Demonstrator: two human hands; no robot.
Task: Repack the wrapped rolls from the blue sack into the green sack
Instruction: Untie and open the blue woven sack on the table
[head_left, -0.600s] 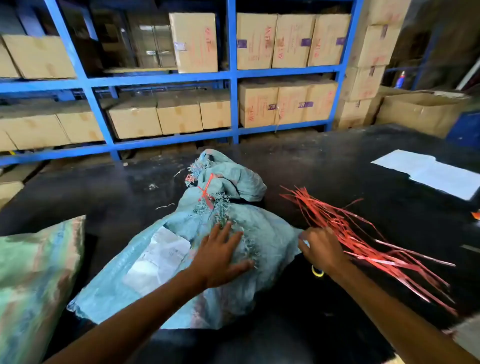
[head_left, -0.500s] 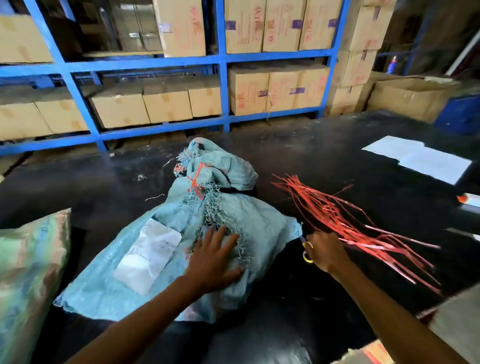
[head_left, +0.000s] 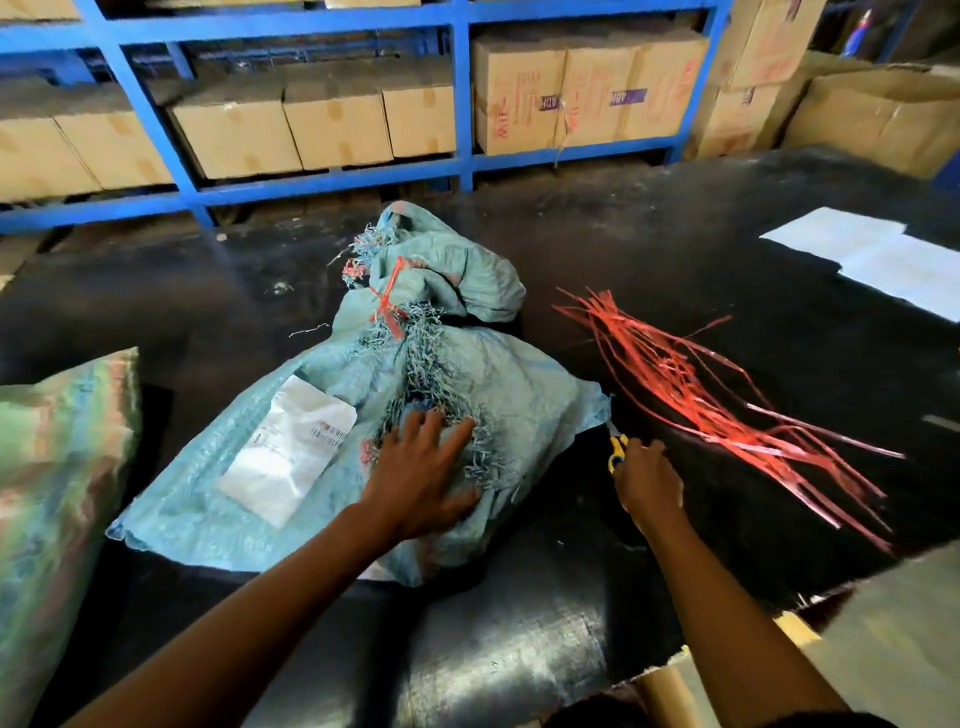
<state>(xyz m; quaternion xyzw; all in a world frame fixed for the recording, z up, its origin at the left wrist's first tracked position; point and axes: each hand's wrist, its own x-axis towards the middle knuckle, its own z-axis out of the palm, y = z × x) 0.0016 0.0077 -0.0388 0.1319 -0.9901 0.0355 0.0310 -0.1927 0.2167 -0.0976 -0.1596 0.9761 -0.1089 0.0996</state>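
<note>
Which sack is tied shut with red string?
The blue sack under the left hand; red string binds its neck. The green sack shows none.

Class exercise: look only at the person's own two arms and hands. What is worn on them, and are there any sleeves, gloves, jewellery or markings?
Both forearms are bare from the bottom edge of the picture to the wrists: no sleeves show. The left hand and right hand wear no gloves, and no rings, watch, bracelets or markings are visible. Whether sleeves begin higher up cannot be told, since the upper arms lie outside the view.
</note>
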